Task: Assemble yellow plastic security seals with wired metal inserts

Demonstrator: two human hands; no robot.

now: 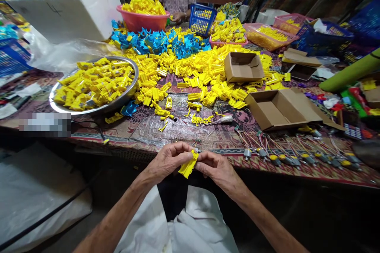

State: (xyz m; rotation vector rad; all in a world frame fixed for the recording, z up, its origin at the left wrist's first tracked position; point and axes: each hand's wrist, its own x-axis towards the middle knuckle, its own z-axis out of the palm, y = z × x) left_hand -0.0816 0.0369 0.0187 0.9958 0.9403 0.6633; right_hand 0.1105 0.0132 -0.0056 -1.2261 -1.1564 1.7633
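Observation:
Just past the table's front edge, I hold a yellow plastic part (187, 168) between both hands. My left hand (170, 161) is closed, its thumb and fingers pinching the upper left of the part. My right hand (218, 168) is closed too, fingertips pressed at the part's right edge. A small circuit board with thin wires (197, 141) shows above the part; where the wires lead is hidden by my fingers. Beyond my hands lie small yellow pieces (202, 119) and a screwdriver-like tool with a pale handle (226, 119).
Motors with wires (276, 160) line the table's front right. Behind them are open cardboard boxes (274, 108). A metal bowl of yellow parts (134, 85) stands left. Yellow pieces (190, 65) and blue pieces (166, 43) are heaped mid-table. Another person's hand (179, 16) is across the table.

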